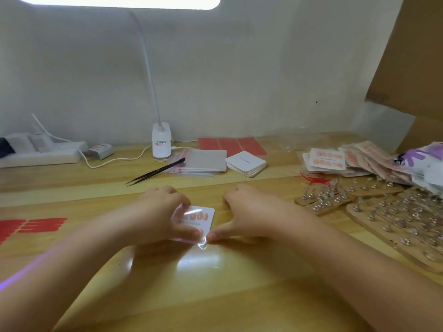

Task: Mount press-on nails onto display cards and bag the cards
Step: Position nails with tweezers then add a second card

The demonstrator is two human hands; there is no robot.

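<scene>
A white display card (202,218) with pink press-on nails lies in a clear plastic bag (202,244) on the wooden table, in the middle of the head view. My left hand (158,212) grips the card's left side, thumb pressed on its near edge. At the bag's near right corner, my right hand (242,212) pinches the plastic between its fingertips. A stack of blank white cards (245,163) and a pile of empty clear bags (203,161) sit further back. Finished bagged cards (327,159) lie at the right.
Black tweezers (155,172) lie behind my hands. A clip lamp (161,142) stands at the back, with a power strip (40,154) to its left. Red adhesive sheets (232,144) and red strips (31,225) lie on the table. Wooden boards (395,216) with nail stands fill the right.
</scene>
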